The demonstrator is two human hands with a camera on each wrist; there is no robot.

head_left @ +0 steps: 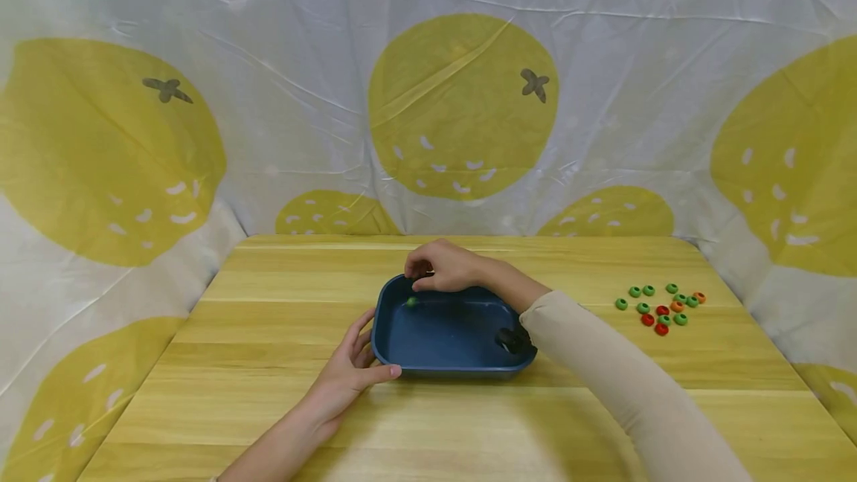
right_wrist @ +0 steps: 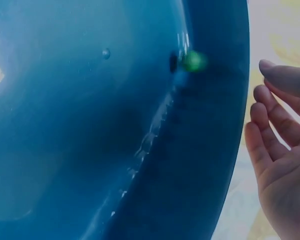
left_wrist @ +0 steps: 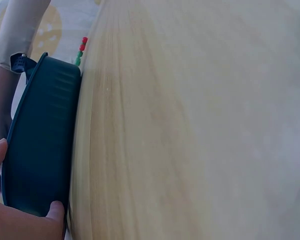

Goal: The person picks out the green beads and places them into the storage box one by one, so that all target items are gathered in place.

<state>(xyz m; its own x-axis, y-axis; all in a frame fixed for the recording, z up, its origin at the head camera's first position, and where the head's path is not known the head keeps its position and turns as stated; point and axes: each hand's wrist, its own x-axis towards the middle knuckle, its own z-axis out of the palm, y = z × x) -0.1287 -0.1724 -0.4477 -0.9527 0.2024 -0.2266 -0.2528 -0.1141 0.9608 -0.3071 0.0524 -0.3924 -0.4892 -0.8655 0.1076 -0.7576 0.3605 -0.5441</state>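
A dark blue rectangular tray [head_left: 442, 341] with a raised rim sits on the wooden table. My left hand [head_left: 344, 374] grips its left end, thumb at the near corner and fingers along the outer side. Inside, by the far left corner, is one small green bead [head_left: 411, 303], blurred in the right wrist view. Above the far left rim hovers my right hand [head_left: 448, 266], with loosely bent fingers and nothing between them. Its fingertips [right_wrist: 260, 92] appear just beyond the rim in the right wrist view.
Several green, red and orange beads [head_left: 663, 310] lie scattered on the table [head_left: 268, 303] right of the tray. A black device [left_wrist: 21, 63] is strapped to the right wrist and overhangs the tray's right end. Behind the table hangs a fruit-patterned cloth [head_left: 602, 95].
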